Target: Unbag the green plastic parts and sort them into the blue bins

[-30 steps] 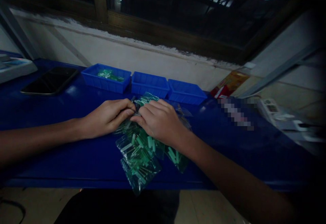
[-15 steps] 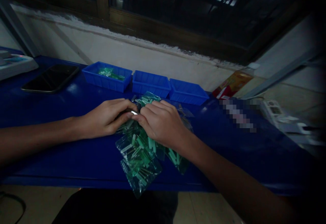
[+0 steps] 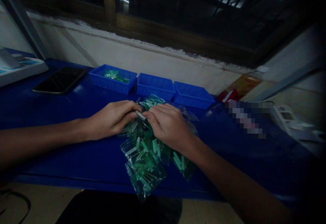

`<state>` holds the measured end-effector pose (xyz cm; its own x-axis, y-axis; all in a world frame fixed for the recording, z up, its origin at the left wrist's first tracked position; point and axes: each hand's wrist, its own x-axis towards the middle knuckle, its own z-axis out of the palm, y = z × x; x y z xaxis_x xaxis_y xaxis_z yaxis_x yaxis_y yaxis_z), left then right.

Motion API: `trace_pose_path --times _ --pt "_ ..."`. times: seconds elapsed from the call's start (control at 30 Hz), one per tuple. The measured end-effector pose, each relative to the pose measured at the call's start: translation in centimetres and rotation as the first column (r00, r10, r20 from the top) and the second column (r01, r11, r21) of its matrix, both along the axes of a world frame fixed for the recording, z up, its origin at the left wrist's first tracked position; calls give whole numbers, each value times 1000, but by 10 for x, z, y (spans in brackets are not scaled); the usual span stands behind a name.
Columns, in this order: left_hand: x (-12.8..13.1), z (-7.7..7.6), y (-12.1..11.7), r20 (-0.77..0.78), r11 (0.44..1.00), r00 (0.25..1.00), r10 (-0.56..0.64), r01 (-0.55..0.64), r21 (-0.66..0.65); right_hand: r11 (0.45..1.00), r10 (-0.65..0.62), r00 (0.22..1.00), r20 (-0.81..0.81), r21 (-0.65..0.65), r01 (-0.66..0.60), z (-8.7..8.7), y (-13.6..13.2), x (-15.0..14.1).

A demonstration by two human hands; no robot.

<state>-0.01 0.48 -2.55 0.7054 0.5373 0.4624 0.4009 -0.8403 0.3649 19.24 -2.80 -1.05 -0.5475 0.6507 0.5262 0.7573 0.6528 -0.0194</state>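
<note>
A heap of small clear bags filled with green and white sticks (image 3: 144, 164) lies at the near edge of the blue table (image 3: 76, 156). My left hand (image 3: 110, 119) and my right hand (image 3: 168, 125) rest on top of the heap, fingertips meeting. Between them they pinch one small pale piece (image 3: 140, 115), gripped from both sides. Both hands have curled fingers. The heap's upper part is hidden under my hands.
Three blue trays stand in a row at the back: the left tray (image 3: 112, 83) holds green bags, the middle tray (image 3: 155, 87) and right tray (image 3: 193, 98) look bare. A dark phone (image 3: 59, 80) lies at left; a red-and-yellow box (image 3: 239, 88) and white device (image 3: 290, 118) at right.
The view has shifted slightly, so everything sits a little lower and to the right. My fingertips have lifted the small pale piece a bit; the hands stay on the heap.
</note>
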Motion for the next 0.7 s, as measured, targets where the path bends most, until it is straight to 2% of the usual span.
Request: trace_pose_path --times 0.13,0.3,0.4,0.53,0.7 --pt "0 2 0 34 997 998 59 -57 -57 999 15 998 -58 -36 -17 2 1 2" --pt "1 5 0 21 997 999 41 -39 -69 1000 6 998 64 22 -8 3 -3 -1" --pt "2 4 0 18 995 998 61 -59 -76 999 -29 997 68 30 27 3 -4 -2" --pt "1 2 -2 74 994 996 43 -35 -105 999 -35 999 21 -29 36 2 -2 -2" --pt "1 5 -3 57 997 996 69 -66 -47 994 11 998 -64 -108 -17 1 -1 -3"
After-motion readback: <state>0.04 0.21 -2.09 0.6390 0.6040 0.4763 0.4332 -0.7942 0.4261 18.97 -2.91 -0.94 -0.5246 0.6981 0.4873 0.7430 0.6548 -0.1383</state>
